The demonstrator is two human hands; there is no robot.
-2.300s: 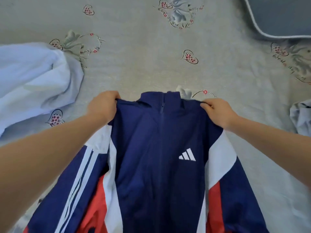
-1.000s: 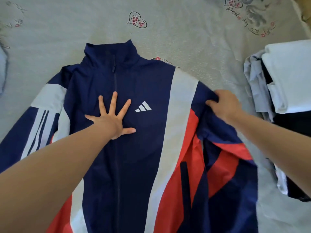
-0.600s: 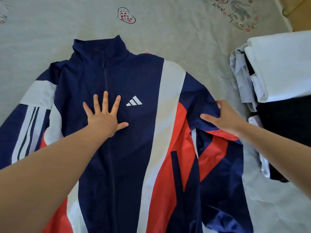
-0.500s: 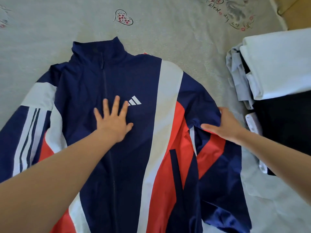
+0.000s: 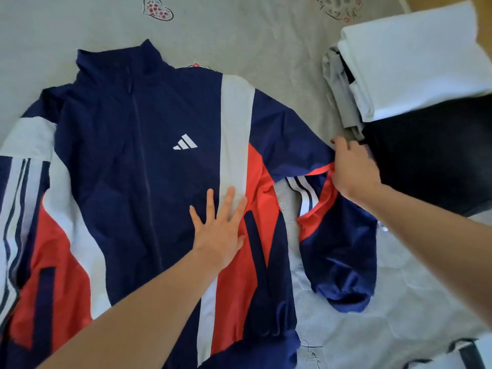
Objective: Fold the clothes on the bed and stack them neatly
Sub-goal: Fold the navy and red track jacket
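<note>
**straightening a jacket sleeve before the fold**

a bed point(image 5: 266, 35) covered in a pale grey sheet with small heart drawings is filling the view. a navy, red and white track jacket point(image 5: 127, 161) is lying face up and zipped across the left and middle of it, collar pointing away from the person.

the left hand point(image 5: 219, 227) is lying flat on the jacket's front, fingers straight and spread, holding nothing and only pressing the cloth down. the right hand point(image 5: 352, 169) is pinching the red edge of the right-side sleeve point(image 5: 338, 249), fingers curled round the cloth, just beside the stack of folded clothes point(image 5: 415, 75) at the right edge of the bed.

to do this step well, as i judge it, the flat hand should be pinning the body while the other is drawing the sleeve out smooth, then laying it across the chest so its edge is lining up with the jacket's side. the cloth looks thin and slippery, so a loose press may be letting the body slide, and the pull may be nudging the stack.

counting, largest first: one bed, one jacket, one stack holding at least three folded pieces (white, grey, black), two sleeves, two hands. a further pale piece is showing at the lower right corner; i cannot tell what it is.
</note>
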